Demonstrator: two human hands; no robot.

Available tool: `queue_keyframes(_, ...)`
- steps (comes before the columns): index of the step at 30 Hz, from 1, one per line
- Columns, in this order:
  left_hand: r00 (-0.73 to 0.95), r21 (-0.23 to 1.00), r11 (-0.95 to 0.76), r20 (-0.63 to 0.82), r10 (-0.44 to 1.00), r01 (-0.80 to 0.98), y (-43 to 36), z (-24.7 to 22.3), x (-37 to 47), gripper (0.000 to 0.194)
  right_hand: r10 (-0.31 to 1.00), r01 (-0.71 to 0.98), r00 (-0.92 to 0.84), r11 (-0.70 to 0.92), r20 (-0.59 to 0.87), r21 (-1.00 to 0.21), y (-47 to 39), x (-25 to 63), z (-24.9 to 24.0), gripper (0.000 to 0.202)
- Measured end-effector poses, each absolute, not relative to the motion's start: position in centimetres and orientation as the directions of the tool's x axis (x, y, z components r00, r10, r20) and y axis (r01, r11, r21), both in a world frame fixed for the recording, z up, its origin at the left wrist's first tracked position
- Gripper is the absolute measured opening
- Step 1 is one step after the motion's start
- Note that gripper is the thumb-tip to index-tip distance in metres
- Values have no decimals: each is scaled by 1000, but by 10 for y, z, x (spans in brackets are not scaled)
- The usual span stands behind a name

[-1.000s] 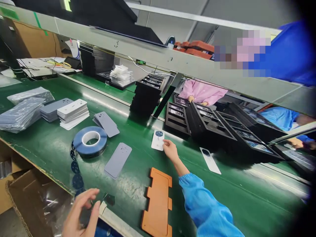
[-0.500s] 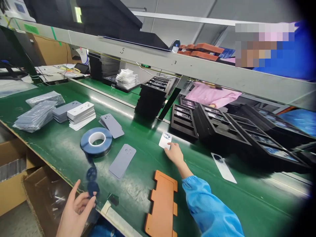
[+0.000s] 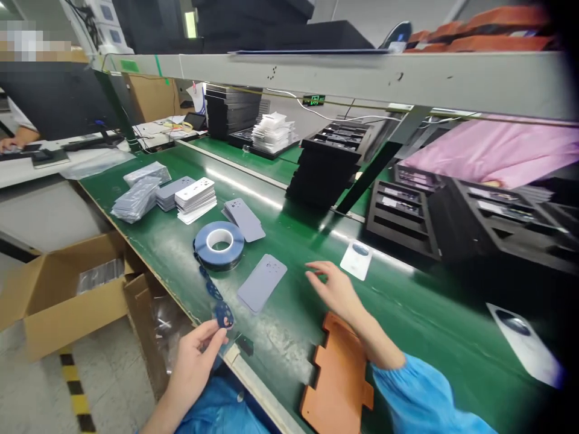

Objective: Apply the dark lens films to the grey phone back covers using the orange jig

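My left hand (image 3: 193, 358), at the table's near edge, pinches the free end of a strip of dark blue adhesive film pieces (image 3: 212, 290). The strip runs back to a blue roll (image 3: 208, 253) with a white core lying flat. My right hand (image 3: 337, 290) is over the table with fingers apart and nothing in them. To its left lie grey phone-back-shaped sheets (image 3: 262, 282) with camera holes. Just beyond it is a white phone-back-shaped card (image 3: 356, 260) with a dark oval at its top. Below my right forearm rests an orange notched tray (image 3: 337, 380), partly covered.
Stacks of white cards (image 3: 196, 199) and grey cards in clear bags (image 3: 138, 196) stand at the left. Black foam trays (image 3: 400, 220) line the right back, under a shelf beam (image 3: 335, 75). Another white card (image 3: 520, 337) lies far right. An open cardboard box (image 3: 72, 295) sits below the edge.
My view has swung left. My right hand has let go of the white card and moved left toward the grey sheets. The fingers of my left hand have closed on the film strip's end.
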State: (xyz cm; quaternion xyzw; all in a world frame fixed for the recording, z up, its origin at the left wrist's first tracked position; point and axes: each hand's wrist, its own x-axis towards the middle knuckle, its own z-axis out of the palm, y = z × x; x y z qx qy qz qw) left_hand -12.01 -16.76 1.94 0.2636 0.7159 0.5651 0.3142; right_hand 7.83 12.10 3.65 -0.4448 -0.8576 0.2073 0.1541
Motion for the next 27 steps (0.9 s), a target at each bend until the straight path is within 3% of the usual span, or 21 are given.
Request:
queue_keyframes(2,-642,972,218,-115,758,83,-165,21,-116,49,617,385,-773,637,144,-668,78,54,47,31)
queue_keyframes(4,-612,966,225,-105,784,123,-164,21,-113,48,465,201,-870,635,162,-746,39,34,56,32)
queue_keyframes(6,-566,959,236,-110,817,155,-165,20,-110,46,372,129,-918,608,138,-784,12,19,61,39)
queue_keyframes(9,-501,949,245,-117,857,198,-167,20,-109,45,338,130,-938,548,76,-826,-3,9,61,40)
queue_keyframes(16,-523,918,284,-105,846,275,-171,17,-112,46,418,101,-900,478,125,-872,-2,16,53,24)
queue_keyframes(19,-573,899,270,-27,819,344,-173,15,-110,43,491,128,-863,442,121,-888,-6,29,56,12)
queue_keyframes(23,-591,809,133,295,751,573,-175,21,-100,48,618,193,-781,369,85,-909,-5,60,62,25)
queue_keyframes(25,-542,747,1,481,689,665,-176,26,-92,49,704,241,-708,328,66,-913,0,82,61,28)
queue_keyframes(27,-454,728,-153,563,691,669,-173,32,-81,43,776,287,-629,282,42,-916,8,108,57,27)
